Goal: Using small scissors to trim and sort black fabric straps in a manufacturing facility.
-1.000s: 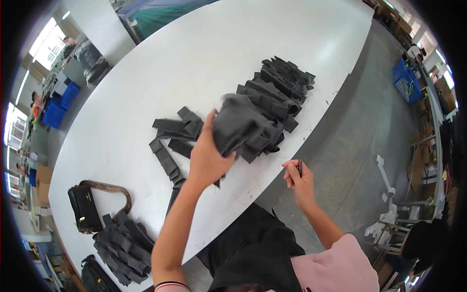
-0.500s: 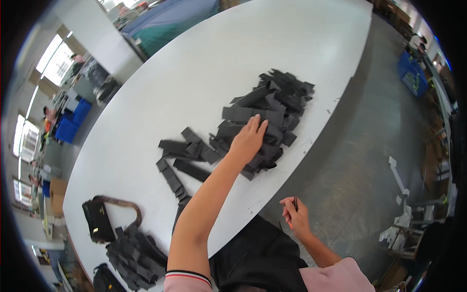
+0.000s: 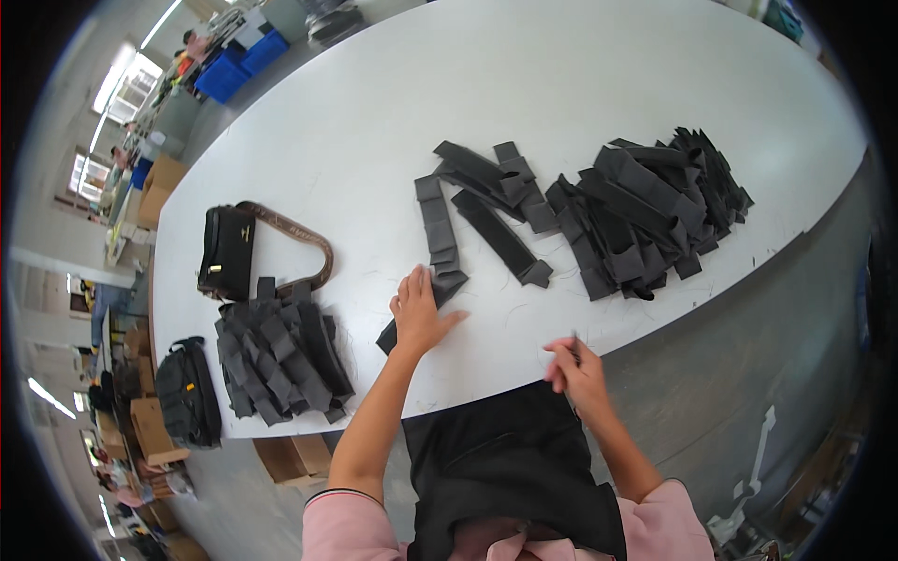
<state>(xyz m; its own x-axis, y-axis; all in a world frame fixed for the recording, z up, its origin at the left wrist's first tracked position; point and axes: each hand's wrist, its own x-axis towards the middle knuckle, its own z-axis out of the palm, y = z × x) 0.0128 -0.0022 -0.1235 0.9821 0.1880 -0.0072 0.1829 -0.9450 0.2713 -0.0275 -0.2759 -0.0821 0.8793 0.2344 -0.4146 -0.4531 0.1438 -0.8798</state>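
Fingers apart, my left hand [image 3: 418, 316] rests on a dark grey folded fabric strip [image 3: 450, 286] near the table's front edge. The strip pokes out on both sides of the hand. Over the table's front edge, my right hand [image 3: 582, 374] is closed around a small slim dark tool [image 3: 576, 349], mostly hidden by the fingers. Beyond the left hand lie a segmented strip [image 3: 436, 221], a lone strip [image 3: 500, 240] and a few crossed strips [image 3: 482, 168]. A large heap of such strips [image 3: 641, 210] lies to the right.
On the white table [image 3: 552, 84], a second heap of strips [image 3: 281, 355] lies at the left. Beside it are a small black bag [image 3: 227, 252] with a brown strap [image 3: 309, 241] and a black backpack [image 3: 187, 393]. An open cardboard box [image 3: 292, 458] stands below the edge.
My left hand has left the large heap and come back leftward onto a strip nearer me. The view has swung left. My right hand still holds the small tool.
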